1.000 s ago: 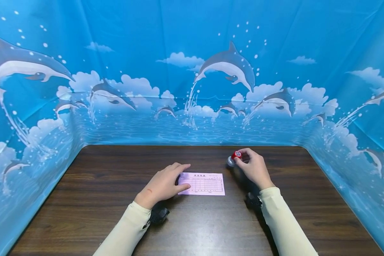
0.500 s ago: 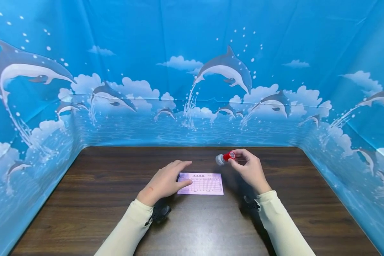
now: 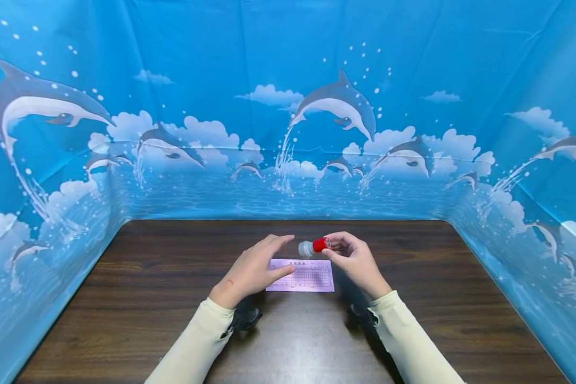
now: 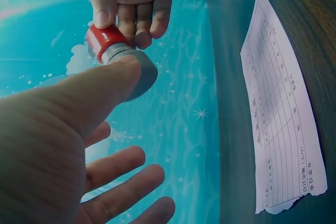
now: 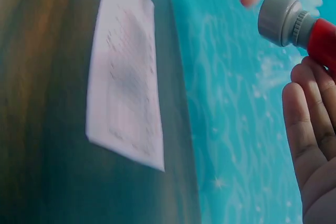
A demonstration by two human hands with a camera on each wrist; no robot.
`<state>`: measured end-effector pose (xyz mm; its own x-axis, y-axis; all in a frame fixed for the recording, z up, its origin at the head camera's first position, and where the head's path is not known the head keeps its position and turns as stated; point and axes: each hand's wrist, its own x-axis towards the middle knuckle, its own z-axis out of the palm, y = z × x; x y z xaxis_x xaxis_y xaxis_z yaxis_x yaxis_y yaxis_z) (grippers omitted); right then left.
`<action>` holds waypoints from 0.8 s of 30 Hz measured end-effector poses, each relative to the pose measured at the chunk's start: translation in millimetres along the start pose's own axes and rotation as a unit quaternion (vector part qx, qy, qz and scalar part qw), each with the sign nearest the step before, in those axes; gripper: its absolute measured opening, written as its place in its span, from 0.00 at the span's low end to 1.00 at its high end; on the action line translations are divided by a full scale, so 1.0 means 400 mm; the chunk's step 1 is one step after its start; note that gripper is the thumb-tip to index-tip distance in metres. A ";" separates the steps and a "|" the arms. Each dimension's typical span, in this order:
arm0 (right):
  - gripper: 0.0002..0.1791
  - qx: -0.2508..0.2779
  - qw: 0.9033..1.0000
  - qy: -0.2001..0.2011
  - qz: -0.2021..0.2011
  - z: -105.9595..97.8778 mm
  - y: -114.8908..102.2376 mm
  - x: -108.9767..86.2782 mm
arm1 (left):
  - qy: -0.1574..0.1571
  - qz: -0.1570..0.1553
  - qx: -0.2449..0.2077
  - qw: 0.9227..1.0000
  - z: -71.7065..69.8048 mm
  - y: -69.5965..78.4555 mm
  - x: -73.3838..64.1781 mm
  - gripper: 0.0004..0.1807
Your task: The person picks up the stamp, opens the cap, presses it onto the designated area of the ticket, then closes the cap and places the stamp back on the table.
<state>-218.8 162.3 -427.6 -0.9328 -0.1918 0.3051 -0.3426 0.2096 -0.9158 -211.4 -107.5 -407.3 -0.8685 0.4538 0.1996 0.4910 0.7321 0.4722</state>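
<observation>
A red hand stamp (image 3: 320, 245) with a grey translucent cap (image 3: 305, 249) is held sideways above the table, cap end pointing left. My right hand (image 3: 357, 264) pinches its red end between thumb and fingers. My left hand (image 3: 255, 271) is spread, thumb and index finger apart, just left of the cap. In the left wrist view the left thumb (image 4: 113, 80) overlaps the cap. A pink printed form (image 3: 312, 278) lies flat below, partly covered by the left hand in the head view. The right wrist view shows the cap (image 5: 278, 18) facing the blurred left fingers.
The dark wood table (image 3: 173, 320) ends at the back and sides against a blue curtain (image 3: 249, 53) printed with dolphins. Small black devices sit under each wrist, one by the left sleeve (image 3: 247, 319).
My right hand has carried the stamp left, from right of the form to over its upper edge, turning it sideways. My left hand has shifted slightly right and up, still spread.
</observation>
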 end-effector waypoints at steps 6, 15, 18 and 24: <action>0.17 0.024 0.999 -0.037 -0.006 0.040 0.010 -0.008 | 0.007 0.009 0.001 1.000 0.001 0.000 -0.002 0.42; 0.17 0.063 0.997 -0.047 0.003 0.053 0.019 -0.013 | 0.018 0.026 -0.004 0.999 0.008 0.000 -0.003 0.38; 0.18 0.079 0.996 -0.052 0.006 0.054 0.019 -0.015 | 0.025 0.026 -0.012 0.999 0.008 0.002 -0.002 0.37; 0.20 0.116 0.991 -0.063 0.014 0.052 0.023 -0.015 | 0.048 0.031 -0.041 0.998 0.006 0.007 -0.001 0.31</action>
<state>-214.2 145.6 -443.4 -0.9152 -0.3100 0.2577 -0.2686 -0.0076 -0.9632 -209.6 -104.4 -408.0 -0.8415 0.4421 0.3104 0.5395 0.6586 0.5246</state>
